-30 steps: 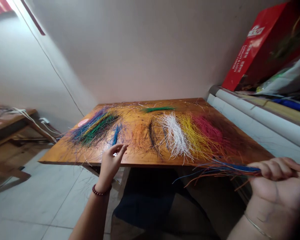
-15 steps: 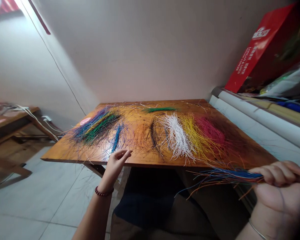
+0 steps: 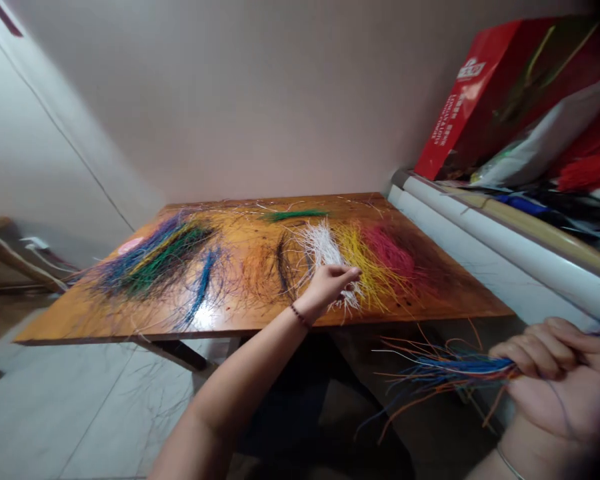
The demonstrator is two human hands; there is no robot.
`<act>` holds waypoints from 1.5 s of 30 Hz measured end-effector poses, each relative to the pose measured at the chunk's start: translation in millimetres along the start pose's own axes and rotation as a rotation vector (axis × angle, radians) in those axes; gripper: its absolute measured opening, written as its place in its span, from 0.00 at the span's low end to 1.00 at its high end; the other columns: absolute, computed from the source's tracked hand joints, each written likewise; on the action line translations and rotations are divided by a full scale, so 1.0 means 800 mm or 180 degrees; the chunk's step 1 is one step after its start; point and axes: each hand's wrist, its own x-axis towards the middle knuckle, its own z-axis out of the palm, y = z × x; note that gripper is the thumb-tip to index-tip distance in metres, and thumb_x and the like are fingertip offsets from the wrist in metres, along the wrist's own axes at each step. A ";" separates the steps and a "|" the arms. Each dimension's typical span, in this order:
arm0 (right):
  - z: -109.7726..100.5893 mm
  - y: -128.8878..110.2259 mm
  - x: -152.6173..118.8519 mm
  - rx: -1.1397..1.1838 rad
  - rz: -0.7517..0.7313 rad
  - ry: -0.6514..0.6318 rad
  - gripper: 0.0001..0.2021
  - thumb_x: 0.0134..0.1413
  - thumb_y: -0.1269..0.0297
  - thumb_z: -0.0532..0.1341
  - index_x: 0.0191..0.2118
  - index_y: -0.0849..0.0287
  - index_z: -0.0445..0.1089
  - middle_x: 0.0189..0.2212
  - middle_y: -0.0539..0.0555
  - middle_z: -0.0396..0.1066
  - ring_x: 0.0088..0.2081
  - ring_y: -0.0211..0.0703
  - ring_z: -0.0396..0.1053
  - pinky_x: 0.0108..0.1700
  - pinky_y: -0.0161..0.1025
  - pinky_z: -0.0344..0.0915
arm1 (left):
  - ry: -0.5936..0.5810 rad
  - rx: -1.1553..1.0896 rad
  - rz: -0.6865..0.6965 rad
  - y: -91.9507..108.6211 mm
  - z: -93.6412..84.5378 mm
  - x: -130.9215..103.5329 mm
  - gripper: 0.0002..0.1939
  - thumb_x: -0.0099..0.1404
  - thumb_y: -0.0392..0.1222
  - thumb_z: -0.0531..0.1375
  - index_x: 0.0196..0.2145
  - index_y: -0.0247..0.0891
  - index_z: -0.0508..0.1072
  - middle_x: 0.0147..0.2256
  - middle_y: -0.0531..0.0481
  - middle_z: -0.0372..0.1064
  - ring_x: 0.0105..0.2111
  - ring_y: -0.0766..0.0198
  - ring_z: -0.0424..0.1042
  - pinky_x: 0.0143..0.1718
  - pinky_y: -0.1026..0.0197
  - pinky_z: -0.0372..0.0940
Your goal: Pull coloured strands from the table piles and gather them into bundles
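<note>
My right hand (image 3: 555, 373) is wrapped round a bundle of thin strands (image 3: 460, 368), mostly blue with orange, green and a white one, whose loose ends fan out leftward past the table's front edge. Over the front of the white strands (image 3: 325, 243) is my left hand (image 3: 334, 287), thumb and fingertips pinched; whatever lies between them is too small to make out. Yellow strands (image 3: 355, 250) and pink strands (image 3: 393, 253) lie to its right. Further left are black strands (image 3: 284, 270), a blue bunch (image 3: 203, 287) and a mixed pile with green strands (image 3: 167, 257).
The wooden table (image 3: 100, 320) stands against a wall. Along its right side are long white rolls (image 3: 510, 227), with a red box (image 3: 460, 100) and plastic bags behind them. Green strands (image 3: 300, 215) lie near the back edge. A white plug (image 3: 35, 243) is at the left.
My left hand has moved right, from near the blue bunch to the white strands. My right hand still grips its bundle. The camera view has turned somewhat to the right.
</note>
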 end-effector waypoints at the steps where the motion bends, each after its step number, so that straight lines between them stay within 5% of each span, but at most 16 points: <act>1: -0.001 -0.004 -0.001 -0.0121 -0.0032 -0.0128 0.21 0.30 0.79 0.57 0.23 0.57 0.40 0.17 0.42 0.30 0.17 0.30 0.26 0.12 0.29 0.48 | -0.0047 -0.0102 -0.0033 0.002 0.017 0.023 0.16 0.58 0.51 0.62 0.34 0.32 0.76 0.36 0.43 0.73 0.24 0.75 0.64 0.20 0.73 0.54; 5: -0.008 -0.018 0.000 -0.0360 -0.0111 -0.0196 0.23 0.31 0.77 0.58 0.23 0.57 0.37 0.17 0.42 0.29 0.17 0.31 0.26 0.12 0.28 0.50 | -0.0200 -0.0278 -0.0244 0.017 0.068 0.093 0.16 0.62 0.49 0.60 0.36 0.30 0.74 0.38 0.41 0.73 0.24 0.76 0.66 0.21 0.73 0.55; 9: -0.018 -0.028 0.010 -0.0104 -0.0246 -0.0058 0.23 0.31 0.78 0.58 0.23 0.58 0.36 0.17 0.42 0.30 0.17 0.30 0.27 0.12 0.28 0.49 | -0.0468 0.0275 -0.0326 0.041 0.068 0.100 0.26 0.66 0.58 0.51 0.44 0.29 0.71 0.43 0.35 0.72 0.34 0.64 0.74 0.29 0.66 0.65; 15: -0.017 -0.024 0.019 0.0268 -0.0351 0.0037 0.23 0.33 0.80 0.55 0.24 0.57 0.34 0.16 0.42 0.31 0.16 0.30 0.29 0.13 0.29 0.46 | -0.0307 0.2160 0.1714 0.039 0.008 0.003 0.22 0.70 0.52 0.47 0.45 0.37 0.74 0.42 0.43 0.74 0.42 0.59 0.72 0.46 0.55 0.65; 19: -0.008 -0.020 0.012 0.0485 -0.0109 -0.0009 0.26 0.34 0.80 0.55 0.25 0.56 0.32 0.17 0.42 0.30 0.16 0.30 0.28 0.13 0.30 0.46 | -0.0247 0.2752 0.2277 0.018 -0.019 -0.059 0.16 0.70 0.43 0.49 0.46 0.38 0.73 0.45 0.44 0.73 0.46 0.60 0.70 0.49 0.53 0.64; 24: 0.007 -0.022 -0.013 0.0562 0.0134 -0.0265 0.27 0.32 0.81 0.57 0.25 0.56 0.32 0.17 0.41 0.30 0.16 0.29 0.28 0.13 0.30 0.48 | -0.0096 0.3311 0.2785 0.003 -0.018 -0.098 0.15 0.69 0.39 0.50 0.50 0.39 0.71 0.47 0.45 0.72 0.48 0.60 0.68 0.51 0.51 0.64; 34: 0.033 -0.013 -0.036 0.0775 0.0486 -0.0576 0.26 0.35 0.83 0.58 0.23 0.56 0.34 0.16 0.40 0.31 0.16 0.29 0.30 0.14 0.31 0.49 | -0.0354 0.3117 0.2752 -0.013 -0.002 -0.118 0.18 0.68 0.48 0.53 0.51 0.38 0.70 0.45 0.46 0.73 0.45 0.60 0.70 0.47 0.56 0.65; 42: 0.044 0.010 -0.027 0.1077 0.0639 -0.0487 0.24 0.37 0.83 0.56 0.23 0.56 0.35 0.16 0.40 0.32 0.15 0.28 0.29 0.12 0.31 0.42 | -0.1136 0.2385 0.1971 -0.003 0.003 -0.132 0.20 0.72 0.45 0.43 0.50 0.37 0.70 0.43 0.45 0.73 0.41 0.63 0.71 0.44 0.61 0.63; 45: 0.045 0.016 -0.022 0.1054 0.0668 -0.0425 0.24 0.37 0.82 0.56 0.23 0.56 0.35 0.16 0.40 0.31 0.15 0.29 0.29 0.12 0.31 0.43 | -0.1149 0.2155 0.1747 -0.003 0.006 -0.135 0.21 0.72 0.46 0.42 0.45 0.37 0.72 0.38 0.45 0.73 0.35 0.64 0.70 0.39 0.63 0.63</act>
